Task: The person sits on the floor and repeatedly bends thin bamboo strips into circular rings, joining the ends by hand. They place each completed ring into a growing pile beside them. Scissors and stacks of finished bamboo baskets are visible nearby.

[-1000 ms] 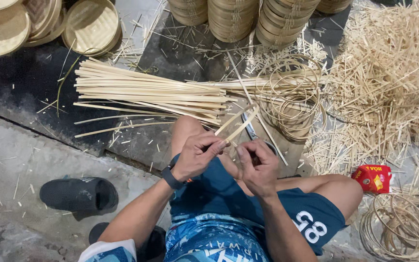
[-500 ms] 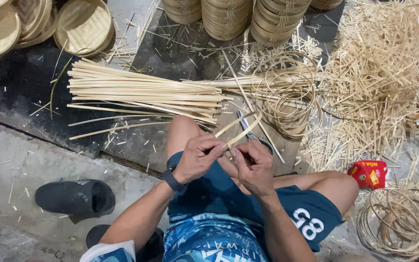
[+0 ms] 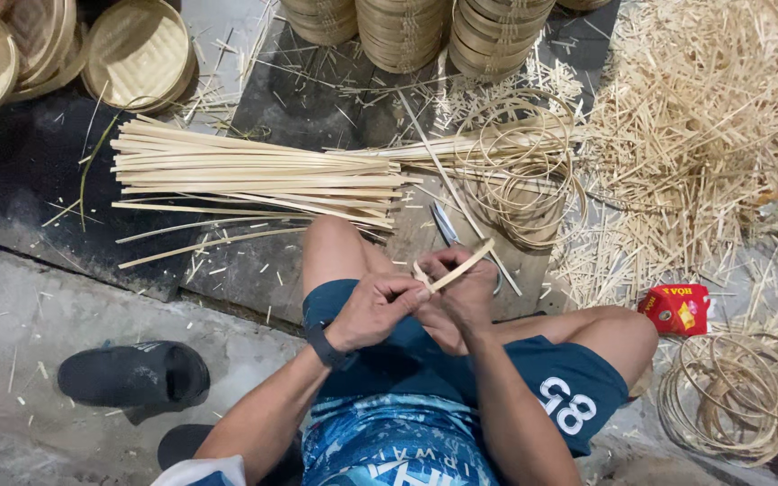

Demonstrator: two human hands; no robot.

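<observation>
Since a second ago both hands have drawn closer over my lap, and the short strip has tipped from pointing toward 12 o'clock to slanting toward 2 o'clock. That bamboo strip (image 3: 461,266) sits at the centre of view, above my knees, pale and flat, its lower end pinched where my fingers meet. My left hand (image 3: 373,308) is clenched around its lower end, thumb and forefinger pressed at the tip, a dark watch (image 3: 324,346) on the wrist. My right hand (image 3: 466,290) grasps the same strip from the 3 o'clock side, fingers curled over it, touching the left hand. Just beyond the knuckles, at 12 o'clock, a knife (image 3: 444,222) lies on the dark mat (image 3: 29,162) with its blade pointing away from me. Past it, at 11 o'clock, a bundle of long strips (image 3: 254,171) lies flat, running from 9 to 3 o'clock. Coiled hoops (image 3: 524,171) rest at 1 o'clock, overlapping the bundle's right end. A heap of short offcuts (image 3: 704,135) spreads at 2 o'clock. Stacked baskets (image 3: 407,31) stand at 12 o'clock, and flat round lids (image 3: 137,54) lean at 10 o'clock. A small red box (image 3: 677,309) lies at 3 o'clock beside my right knee, with more hoops (image 3: 731,396) at 4 o'clock. A black sandal (image 3: 132,373) rests on the concrete at 8 o'clock.
</observation>
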